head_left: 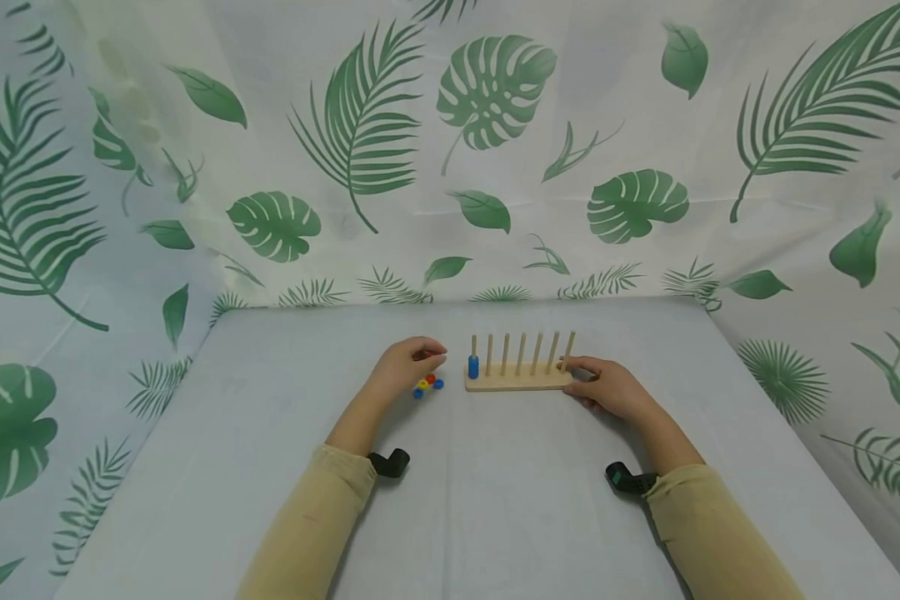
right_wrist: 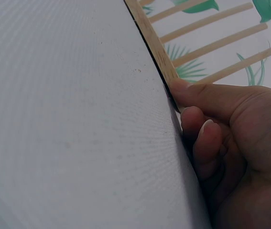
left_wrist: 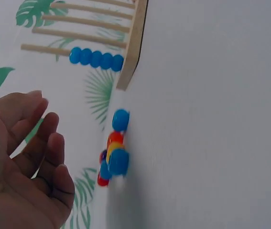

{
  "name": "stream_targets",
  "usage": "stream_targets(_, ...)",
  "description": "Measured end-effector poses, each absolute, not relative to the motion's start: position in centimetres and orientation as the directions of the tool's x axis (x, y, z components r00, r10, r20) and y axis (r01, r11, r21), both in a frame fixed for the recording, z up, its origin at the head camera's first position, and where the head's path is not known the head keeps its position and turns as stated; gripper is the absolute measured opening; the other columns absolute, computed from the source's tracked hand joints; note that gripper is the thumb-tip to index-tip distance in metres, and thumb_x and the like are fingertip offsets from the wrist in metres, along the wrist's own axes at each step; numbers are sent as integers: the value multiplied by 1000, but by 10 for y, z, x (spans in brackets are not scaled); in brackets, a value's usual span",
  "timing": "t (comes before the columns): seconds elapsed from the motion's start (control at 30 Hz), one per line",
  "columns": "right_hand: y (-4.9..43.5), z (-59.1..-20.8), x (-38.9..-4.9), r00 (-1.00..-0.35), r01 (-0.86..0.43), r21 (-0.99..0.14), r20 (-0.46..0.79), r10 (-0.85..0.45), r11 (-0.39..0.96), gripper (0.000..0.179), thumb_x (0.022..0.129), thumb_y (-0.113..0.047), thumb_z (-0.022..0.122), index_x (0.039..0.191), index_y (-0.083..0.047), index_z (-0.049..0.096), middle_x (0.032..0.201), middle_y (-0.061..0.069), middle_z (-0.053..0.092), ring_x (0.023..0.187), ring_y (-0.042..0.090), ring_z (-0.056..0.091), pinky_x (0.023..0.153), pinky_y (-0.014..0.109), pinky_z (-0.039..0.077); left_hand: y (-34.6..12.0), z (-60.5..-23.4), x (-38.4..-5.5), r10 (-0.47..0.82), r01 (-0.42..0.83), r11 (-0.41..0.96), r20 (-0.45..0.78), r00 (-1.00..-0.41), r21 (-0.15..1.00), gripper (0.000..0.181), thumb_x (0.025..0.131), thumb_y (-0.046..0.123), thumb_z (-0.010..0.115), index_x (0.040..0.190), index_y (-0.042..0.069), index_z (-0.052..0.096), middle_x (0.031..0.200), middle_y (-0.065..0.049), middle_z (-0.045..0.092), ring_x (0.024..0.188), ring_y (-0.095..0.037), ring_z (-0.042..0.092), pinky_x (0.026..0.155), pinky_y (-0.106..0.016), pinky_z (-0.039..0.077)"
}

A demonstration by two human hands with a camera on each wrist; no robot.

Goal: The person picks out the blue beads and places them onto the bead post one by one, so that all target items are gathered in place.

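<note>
A wooden peg stand (head_left: 516,382) with a row of upright pegs rests on the table. Blue beads (left_wrist: 97,58) are stacked on its leftmost peg. My right hand (head_left: 607,388) grips the right end of the base, thumb (right_wrist: 211,99) on the near side and the other fingers curled below and behind. To the left of the stand, my left hand (head_left: 405,365) hovers beside a small group of loose beads (head_left: 423,385), coloured blue, yellow, red and dark purple. Its fingers are loosely bent, and no bead shows between them in the left wrist view.
A pale cloth covers the table (head_left: 495,500). Behind and at both sides hangs a white curtain (head_left: 532,208) printed with green leaves. Each wrist wears a black camera mount (head_left: 392,463).
</note>
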State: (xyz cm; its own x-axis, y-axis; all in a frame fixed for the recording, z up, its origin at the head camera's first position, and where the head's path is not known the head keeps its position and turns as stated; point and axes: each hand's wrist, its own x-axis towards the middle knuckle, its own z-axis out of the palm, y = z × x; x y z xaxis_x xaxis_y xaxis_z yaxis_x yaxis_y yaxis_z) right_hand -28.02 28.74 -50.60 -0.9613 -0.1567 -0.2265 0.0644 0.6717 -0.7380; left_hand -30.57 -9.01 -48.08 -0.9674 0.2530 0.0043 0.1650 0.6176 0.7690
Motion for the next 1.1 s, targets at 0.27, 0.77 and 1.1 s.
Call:
stream_targets(0.27, 286, -507, -281, -961, 63, -733, -229, -158, 677, 57, 91, -33, 72, 143, -19, 53, 68, 4, 63, 61, 18, 57, 57, 32, 50, -119, -489, -298, 199, 84, 639, -60, -978, 764, 16, 94, 37, 68, 102, 24, 71, 103, 3, 67, 96, -19, 57, 78, -33, 50)
stream_targets(0.77, 287, -506, -281, -961, 58, -725, -227, -158, 687, 60, 90, -37, 72, 144, -19, 52, 70, 4, 64, 63, 18, 58, 58, 33, 50, -139, -513, -297, 252, 185, 714, -1, -968, 675, 32, 95, 30, 67, 124, 19, 68, 124, -4, 66, 115, -23, 60, 102, -43, 47)
stream_targets(1.1, 286, -502, -279, -963, 39, -715, -214, -165, 698, 59, 92, -33, 70, 145, -15, 50, 68, 4, 63, 62, 18, 57, 57, 32, 49, -132, -522, -309, 244, 223, 745, 55, -968, 628, 33, 95, 29, 67, 125, 15, 68, 128, -7, 64, 124, -27, 55, 109, -45, 42)
